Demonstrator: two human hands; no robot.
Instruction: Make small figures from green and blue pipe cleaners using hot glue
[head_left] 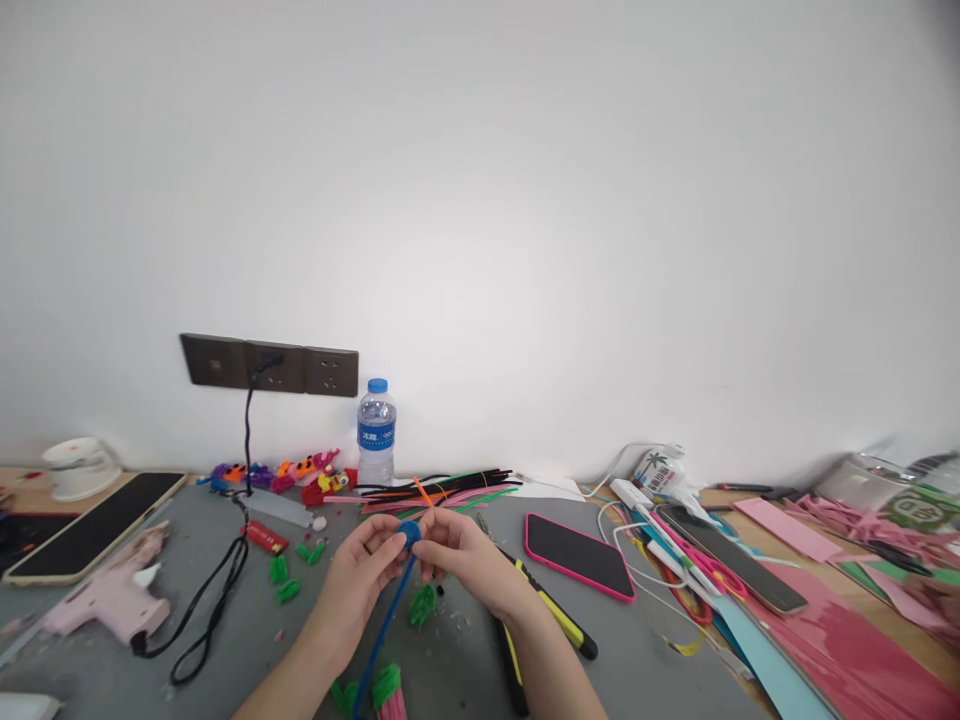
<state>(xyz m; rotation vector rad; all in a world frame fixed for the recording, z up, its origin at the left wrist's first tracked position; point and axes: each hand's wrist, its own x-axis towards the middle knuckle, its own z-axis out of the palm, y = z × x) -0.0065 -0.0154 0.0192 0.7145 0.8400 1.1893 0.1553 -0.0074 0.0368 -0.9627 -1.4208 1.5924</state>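
**Blue coil partly wound, long tail left**

Both hands meet over the near middle of the grey table [225, 620]. The left hand [358, 572] and right hand [459, 555] are closed in pinches on a blue pipe cleaner [390, 610], its top end rolled into a small coil at the fingertips. Most of the stem hangs straight toward the near edge, so the winding looks barely begun. Green pieces [421, 605] lie just beneath; a pink-cased phone [579, 555] lies to the right.
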